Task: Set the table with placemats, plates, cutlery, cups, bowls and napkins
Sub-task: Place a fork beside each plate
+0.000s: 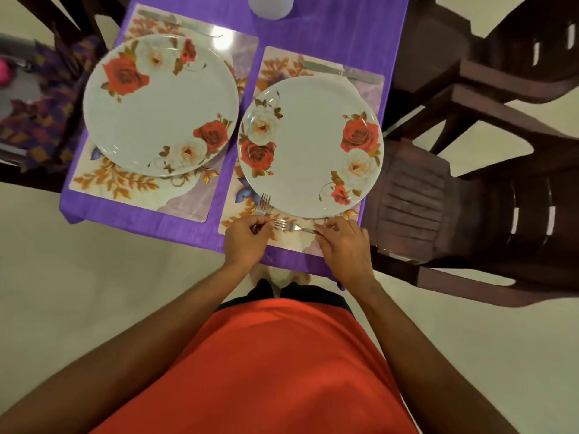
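Far left: dark chair [18,170] with patterned purple-orange fabric [40,120] draped on it, tucked against the table's left side. The table has a purple tablecloth [329,29].

Left setting: floral left placemat [125,189] with the left plate [159,104] on it, white with red and cream roses. The plate overhangs the mat's left edge a bit. Left knife [180,23] lies on the far strip of that mat, beyond the plate and apart from it.

Top centre: white container [271,6] on the cloth, cropped by the frame, type unclear.

Right setting: right placemat [272,64] just beside the left one, with a strip of cloth between them. Right plate [310,151] sits on it, same rose pattern. Right knife [343,72] lies on the mat's far strip, just past the plate rim.

Near edge of the right mat, both hands are working:
- Left hand [246,239]: fingers curled, gripping the handle of the first fork [263,205]. Tines point away from the person and reach the right plate's near-left rim. Contact with the plate can't be told.
- Right hand [343,242]: fingertips pinch the handle end of the second fork [286,226]. It runs crosswise along the mat's near strip, just below the plate, tines pointing left toward the left hand. Whether it rests on the mat or is lifted can't be told.

The two forks' heads are close together, nearly at right angles.

Right: stacked brown plastic chairs [438,198] against the table's right side. Person wears an orange shirt [275,355].
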Motion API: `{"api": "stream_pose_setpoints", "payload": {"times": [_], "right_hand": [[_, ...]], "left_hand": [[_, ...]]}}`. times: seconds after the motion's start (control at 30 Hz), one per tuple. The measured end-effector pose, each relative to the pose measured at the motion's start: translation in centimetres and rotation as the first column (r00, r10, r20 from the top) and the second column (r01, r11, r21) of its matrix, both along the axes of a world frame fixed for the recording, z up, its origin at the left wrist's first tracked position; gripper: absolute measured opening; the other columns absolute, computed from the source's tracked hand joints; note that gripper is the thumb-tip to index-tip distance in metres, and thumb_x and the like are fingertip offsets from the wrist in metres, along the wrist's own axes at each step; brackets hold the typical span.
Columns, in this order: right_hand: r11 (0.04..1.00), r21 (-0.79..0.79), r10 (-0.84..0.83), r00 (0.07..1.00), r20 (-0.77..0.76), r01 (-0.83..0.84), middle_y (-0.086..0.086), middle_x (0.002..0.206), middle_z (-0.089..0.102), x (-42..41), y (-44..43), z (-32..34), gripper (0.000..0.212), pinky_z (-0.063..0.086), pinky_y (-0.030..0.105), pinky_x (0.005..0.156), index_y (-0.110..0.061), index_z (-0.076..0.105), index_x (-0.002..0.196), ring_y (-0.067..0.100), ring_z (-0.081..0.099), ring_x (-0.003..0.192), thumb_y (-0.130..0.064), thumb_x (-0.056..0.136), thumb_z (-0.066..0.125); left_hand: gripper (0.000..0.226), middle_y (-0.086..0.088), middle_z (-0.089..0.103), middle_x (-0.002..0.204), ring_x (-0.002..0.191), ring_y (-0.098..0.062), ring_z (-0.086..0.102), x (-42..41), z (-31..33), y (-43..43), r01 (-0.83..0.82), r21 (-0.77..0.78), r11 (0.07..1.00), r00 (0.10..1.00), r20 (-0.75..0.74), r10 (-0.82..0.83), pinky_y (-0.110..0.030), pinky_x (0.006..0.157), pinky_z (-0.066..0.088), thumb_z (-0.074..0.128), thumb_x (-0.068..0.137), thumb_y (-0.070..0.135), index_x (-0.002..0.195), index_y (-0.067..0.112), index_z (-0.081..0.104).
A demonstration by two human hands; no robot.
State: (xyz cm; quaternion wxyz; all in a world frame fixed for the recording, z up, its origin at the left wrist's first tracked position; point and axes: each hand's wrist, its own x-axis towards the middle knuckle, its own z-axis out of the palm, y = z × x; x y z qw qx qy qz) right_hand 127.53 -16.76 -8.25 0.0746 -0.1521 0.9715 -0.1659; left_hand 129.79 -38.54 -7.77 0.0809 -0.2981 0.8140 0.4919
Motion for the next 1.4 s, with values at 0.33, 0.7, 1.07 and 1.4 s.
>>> {"api": "stream_pose_setpoints", "payload": {"times": [0.33,0.7,1.07,1.4], "right_hand": [[0.994,-0.095,-0.062,0.998,-0.002,0.062,-0.001,0.103,0.065,-0.7,2.1,-0.9,0.017,0.035,0.028,0.075,-0.019,0.075,0.108,0.020,0.058,0.095,-0.025,0.092,0.071],[0.975,-0.220,-0.019,1.000,0.007,0.020,0.002,0.099,0.063,-1.6,2.8,-1.3,0.020,0.038,0.028,0.074,-0.016,0.075,0.110,0.021,0.056,0.090,-0.020,0.091,0.074],[0.903,-0.429,-0.087,0.991,-0.105,0.034,0.004,0.099,0.070,-1.5,2.6,0.9,0.017,0.050,0.027,0.074,-0.010,0.076,0.105,0.017,0.060,0.092,-0.020,0.092,0.073],[0.686,-0.644,-0.022,0.895,0.447,0.338,-0.005,0.097,0.072,-3.4,-9.3,5.6,0.030,0.052,0.017,0.068,-0.024,0.070,0.121,0.005,0.067,0.073,-0.027,0.092,0.072]], "left_hand": [[0.018,0.010,0.071,0.094,0.089,-0.010,0.065,-0.7,0.2,2.5,-0.119,-0.068,0.991,0.991,0.057,0.123,-0.032,0.075,0.056,0.069,0.092,0.035,0.103,0.022,0.076],[0.019,0.009,0.068,0.094,0.093,-0.012,0.065,-0.8,0.4,3.5,-0.180,-0.080,0.980,0.981,0.052,0.184,-0.029,0.079,0.056,0.068,0.093,0.030,0.105,0.018,0.075],[0.016,0.008,0.072,0.104,0.098,-0.010,0.064,0.1,1.5,2.4,-0.305,0.010,0.952,0.952,0.008,0.305,-0.027,0.085,0.055,0.062,0.094,0.014,0.102,0.019,0.075],[0.035,-0.004,0.075,0.093,0.086,-0.009,0.069,0.0,5.0,-3.4,0.188,0.356,0.916,0.982,-0.072,-0.173,-0.019,0.072,0.053,0.048,0.092,-0.015,0.088,0.009,0.073]]}}
